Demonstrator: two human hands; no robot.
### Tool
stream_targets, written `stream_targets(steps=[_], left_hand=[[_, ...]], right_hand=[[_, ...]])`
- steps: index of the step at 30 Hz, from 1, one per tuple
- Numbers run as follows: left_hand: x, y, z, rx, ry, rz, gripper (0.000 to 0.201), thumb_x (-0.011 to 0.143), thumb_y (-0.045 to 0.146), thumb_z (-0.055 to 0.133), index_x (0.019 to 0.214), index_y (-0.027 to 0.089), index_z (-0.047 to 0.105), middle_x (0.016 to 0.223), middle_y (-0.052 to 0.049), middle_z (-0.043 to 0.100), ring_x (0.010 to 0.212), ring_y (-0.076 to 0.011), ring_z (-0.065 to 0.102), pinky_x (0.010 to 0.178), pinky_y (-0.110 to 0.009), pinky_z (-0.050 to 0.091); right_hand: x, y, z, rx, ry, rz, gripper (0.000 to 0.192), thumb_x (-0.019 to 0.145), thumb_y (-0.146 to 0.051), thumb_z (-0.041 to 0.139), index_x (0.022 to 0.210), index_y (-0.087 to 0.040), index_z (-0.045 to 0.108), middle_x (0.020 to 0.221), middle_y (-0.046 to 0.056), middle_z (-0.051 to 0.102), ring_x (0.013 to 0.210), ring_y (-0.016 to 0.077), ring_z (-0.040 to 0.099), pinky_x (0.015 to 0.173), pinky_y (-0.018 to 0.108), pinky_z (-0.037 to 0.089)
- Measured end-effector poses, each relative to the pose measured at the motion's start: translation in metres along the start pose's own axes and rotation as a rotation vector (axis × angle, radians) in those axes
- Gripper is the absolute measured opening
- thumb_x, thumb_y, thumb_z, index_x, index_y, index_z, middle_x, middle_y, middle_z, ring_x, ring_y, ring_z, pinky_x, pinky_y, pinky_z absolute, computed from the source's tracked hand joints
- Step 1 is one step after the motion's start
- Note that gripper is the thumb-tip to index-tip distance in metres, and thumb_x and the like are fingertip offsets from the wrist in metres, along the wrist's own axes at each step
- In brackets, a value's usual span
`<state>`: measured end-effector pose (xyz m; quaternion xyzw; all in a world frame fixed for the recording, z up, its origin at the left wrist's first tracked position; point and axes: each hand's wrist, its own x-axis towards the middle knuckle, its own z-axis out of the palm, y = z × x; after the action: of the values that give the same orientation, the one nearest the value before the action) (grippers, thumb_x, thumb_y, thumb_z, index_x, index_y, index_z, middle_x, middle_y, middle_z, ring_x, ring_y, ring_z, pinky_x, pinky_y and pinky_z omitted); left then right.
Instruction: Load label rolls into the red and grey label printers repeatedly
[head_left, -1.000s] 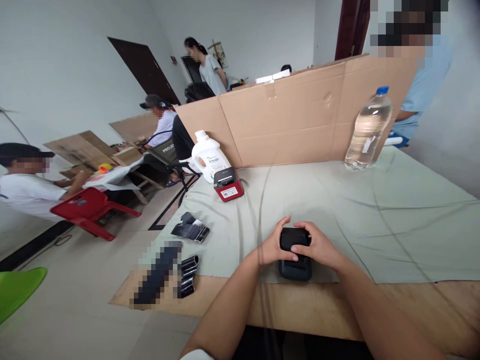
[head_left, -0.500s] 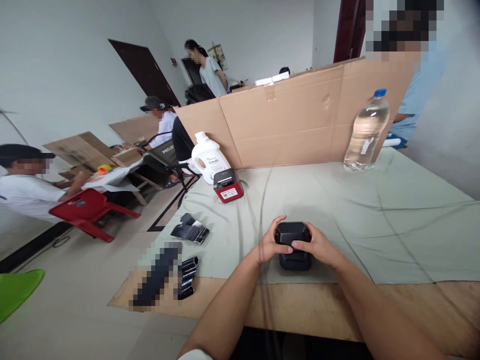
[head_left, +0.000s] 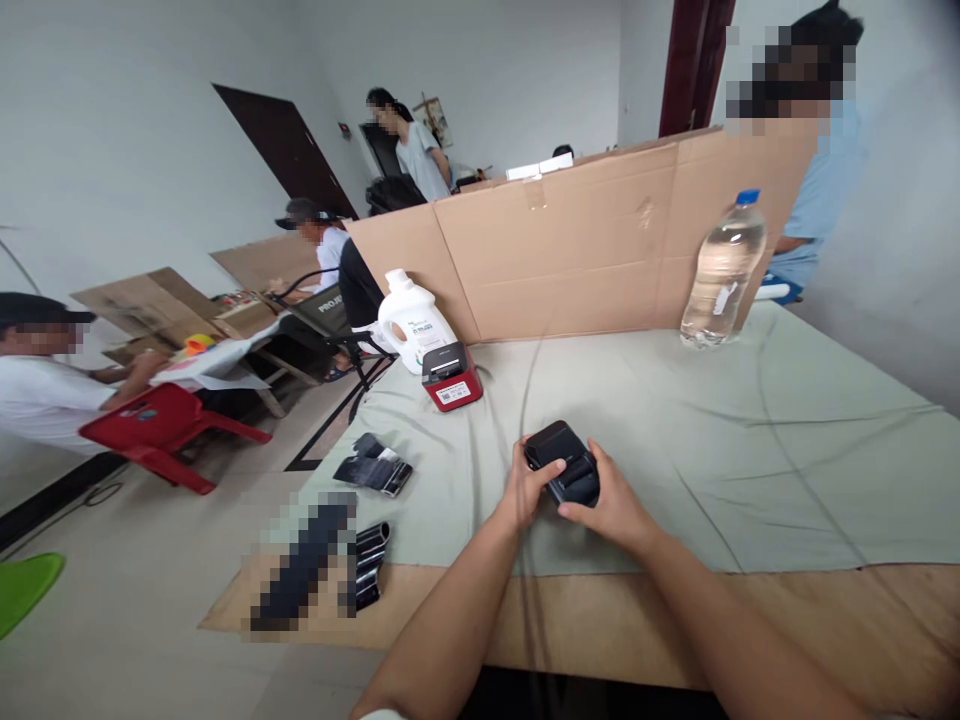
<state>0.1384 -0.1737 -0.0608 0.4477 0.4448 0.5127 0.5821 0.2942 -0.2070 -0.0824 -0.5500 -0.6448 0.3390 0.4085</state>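
Between my hands is a small black boxy device (head_left: pixel 556 442) with rounded corners and a groove across its top. It is tilted, and I cannot tell if it touches the cloth. My left hand (head_left: pixel 523 487) is closed round its left side, thumb lying over the top. On the right side, my right hand (head_left: pixel 611 505) grips it with the thumb at the near edge and fingers behind. A red and black label-printer-like box (head_left: pixel 452 382) stands beyond, to the left, before a white jug (head_left: pixel 411 315).
Crumpled dark glossy pieces (head_left: pixel 373 465) and a ridged black piece (head_left: pixel 370 565) lie at the table's left. A water bottle (head_left: pixel 724 270) stands against the cardboard partition (head_left: pixel 562 250). Grey-green cloth (head_left: pixel 750 430) covers most of the tabletop. Several people are around the room.
The black device has turned and tilted in my hands and shifted slightly left. My left thumb now lies over its top; my right hand has slid down its right side.
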Motion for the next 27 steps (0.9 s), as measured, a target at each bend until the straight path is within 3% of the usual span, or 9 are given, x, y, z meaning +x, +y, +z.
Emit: stream_targets(steps=[5, 8, 10, 13, 15, 17, 21, 24, 27], left_hand=[[0.003, -0.006, 0.002, 0.022, 0.057, -0.039, 0.073, 0.058, 0.040, 0.082, 0.115, 0.020, 0.040, 0.112, -0.009, 0.056, 0.099, -0.0207, 0.059, 0.077, -0.029, 0.052], [0.004, -0.005, 0.001, 0.020, -0.021, -0.149, 0.067, 0.067, 0.051, 0.073, 0.118, 0.021, 0.041, 0.102, -0.007, 0.059, 0.084, -0.0181, 0.063, 0.064, -0.027, 0.053], [0.005, -0.003, 0.000, 0.033, -0.071, -0.210, 0.062, 0.072, 0.055, 0.066, 0.118, 0.020, 0.041, 0.090, -0.004, 0.059, 0.073, -0.0162, 0.063, 0.056, -0.026, 0.052], [0.006, -0.001, -0.002, 0.078, -0.085, -0.254, 0.051, 0.074, 0.052, 0.065, 0.108, 0.018, 0.047, 0.082, -0.002, 0.057, 0.068, -0.0142, 0.063, 0.050, -0.022, 0.049], [0.007, -0.001, -0.002, 0.119, -0.091, -0.254, 0.042, 0.073, 0.048, 0.067, 0.097, 0.016, 0.052, 0.082, -0.002, 0.058, 0.067, -0.0128, 0.062, 0.048, -0.020, 0.047], [0.007, -0.002, -0.001, 0.157, -0.102, -0.246, 0.037, 0.070, 0.044, 0.069, 0.089, 0.016, 0.054, 0.080, -0.002, 0.058, 0.066, -0.0120, 0.061, 0.048, -0.019, 0.046], [0.008, -0.005, -0.001, 0.189, -0.100, -0.246, 0.036, 0.066, 0.041, 0.072, 0.085, 0.016, 0.055, 0.074, -0.001, 0.058, 0.065, -0.0126, 0.060, 0.048, -0.020, 0.046], [0.009, -0.007, -0.001, 0.201, -0.097, -0.242, 0.036, 0.065, 0.040, 0.072, 0.085, 0.015, 0.055, 0.072, 0.000, 0.058, 0.064, -0.0128, 0.060, 0.048, -0.020, 0.046], [0.009, -0.006, -0.001, 0.217, -0.106, -0.240, 0.034, 0.068, 0.040, 0.070, 0.085, 0.015, 0.055, 0.068, 0.000, 0.059, 0.061, -0.0123, 0.058, 0.049, -0.020, 0.045]], right_hand=[[-0.005, 0.000, 0.018, -0.168, 0.115, -0.037, 0.112, 0.054, -0.039, 0.079, 0.146, -0.017, 0.017, 0.135, 0.019, 0.044, 0.125, 0.0361, 0.042, 0.103, 0.053, 0.034], [0.001, 0.003, 0.017, -0.205, 0.185, 0.001, 0.108, 0.055, -0.036, 0.076, 0.145, -0.017, 0.019, 0.127, 0.018, 0.049, 0.120, 0.0352, 0.047, 0.101, 0.050, 0.038], [0.014, 0.008, 0.005, -0.231, 0.235, 0.039, 0.105, 0.056, -0.038, 0.074, 0.144, -0.016, 0.021, 0.124, 0.018, 0.051, 0.119, 0.0348, 0.048, 0.100, 0.048, 0.039], [0.046, 0.023, -0.034, -0.301, 0.337, 0.152, 0.102, 0.057, -0.042, 0.073, 0.142, -0.012, 0.025, 0.123, 0.019, 0.052, 0.118, 0.0349, 0.050, 0.099, 0.046, 0.040], [0.069, 0.036, -0.073, -0.359, 0.430, 0.294, 0.102, 0.056, -0.044, 0.075, 0.140, -0.010, 0.028, 0.123, 0.020, 0.051, 0.118, 0.0354, 0.050, 0.099, 0.045, 0.040], [0.088, 0.052, -0.115, -0.384, 0.493, 0.361, 0.101, 0.061, -0.044, 0.072, 0.140, -0.002, 0.025, 0.128, 0.029, 0.045, 0.122, 0.0400, 0.044, 0.100, 0.048, 0.036], [0.105, 0.080, -0.182, -0.471, 0.640, 0.507, 0.103, 0.063, -0.045, 0.072, 0.141, 0.002, 0.023, 0.130, 0.033, 0.042, 0.122, 0.0416, 0.043, 0.097, 0.045, 0.036], [0.103, 0.095, -0.204, -0.490, 0.667, 0.536, 0.108, 0.062, -0.047, 0.073, 0.143, 0.001, 0.019, 0.132, 0.033, 0.042, 0.123, 0.0429, 0.042, 0.097, 0.046, 0.036], [0.098, 0.099, -0.203, -0.522, 0.692, 0.525, 0.108, 0.065, -0.047, 0.071, 0.143, 0.003, 0.017, 0.134, 0.033, 0.039, 0.126, 0.0431, 0.038, 0.102, 0.048, 0.030]])
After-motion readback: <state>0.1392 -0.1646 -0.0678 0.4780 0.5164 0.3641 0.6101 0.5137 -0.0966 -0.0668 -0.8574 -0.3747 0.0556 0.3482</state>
